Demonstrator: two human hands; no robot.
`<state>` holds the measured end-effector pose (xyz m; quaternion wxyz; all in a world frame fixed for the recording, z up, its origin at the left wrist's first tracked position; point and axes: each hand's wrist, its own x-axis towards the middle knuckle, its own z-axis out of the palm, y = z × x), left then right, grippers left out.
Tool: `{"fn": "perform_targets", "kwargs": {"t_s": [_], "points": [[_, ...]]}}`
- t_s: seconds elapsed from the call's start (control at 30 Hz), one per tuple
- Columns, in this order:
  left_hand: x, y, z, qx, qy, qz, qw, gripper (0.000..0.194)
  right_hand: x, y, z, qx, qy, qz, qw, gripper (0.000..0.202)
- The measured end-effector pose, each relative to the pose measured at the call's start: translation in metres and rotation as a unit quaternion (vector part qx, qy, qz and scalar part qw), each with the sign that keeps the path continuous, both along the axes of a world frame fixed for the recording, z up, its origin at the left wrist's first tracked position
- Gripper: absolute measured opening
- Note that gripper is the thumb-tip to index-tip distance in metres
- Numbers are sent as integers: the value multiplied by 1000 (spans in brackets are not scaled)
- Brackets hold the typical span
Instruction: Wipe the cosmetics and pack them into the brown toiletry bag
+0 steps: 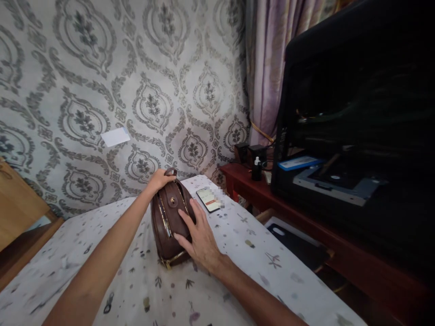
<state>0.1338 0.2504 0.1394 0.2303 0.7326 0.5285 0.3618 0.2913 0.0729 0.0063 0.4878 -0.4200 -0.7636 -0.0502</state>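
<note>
A brown leather-look handbag [175,215] with gold zippers and a round clasp stands on the patterned bedsheet, tilted slightly. My left hand [160,180] is closed on the top of the bag, right by its short handle [170,172]; some of its fingers are hidden. Against the bag's front and right side rests my right hand [202,235], its fingers spread and the thumb near a zipper. A phone [208,200] with a lit screen lies on the sheet just right of the bag, partly blurred out.
The bed [265,271] meets a patterned wall bearing a white paper [115,136]. To the right, a dark red desk [244,179] carries a large TV [353,104] and a small black bottle [256,170]; an open drawer [299,246] is below. A wooden board [20,203] stands left.
</note>
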Motion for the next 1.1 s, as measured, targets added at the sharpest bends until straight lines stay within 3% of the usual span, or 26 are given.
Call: {"fn": "perform_targets", "kwargs": {"t_s": [0.27,0.43,0.5,0.63,0.87,1.1], "points": [[2,-2,-12,24,-61,37,997,24,5,-4,4,-2,39,45,998,50],[2,-4,-12,14,-82,23,996,26,10,24,43,-130,116,40,984,52],[2,-5,-11,13,-87,19,996,27,9,45,63,-198,79,8,977,43],[1,-4,-13,11,-94,15,995,27,5,71,88,-222,35,-8,974,38],[2,0,-16,11,-102,20,995,23,1,68,102,-260,-58,-37,963,47],[2,-3,-15,17,-109,7,994,21,1,77,107,-277,-85,-33,957,51]]}}
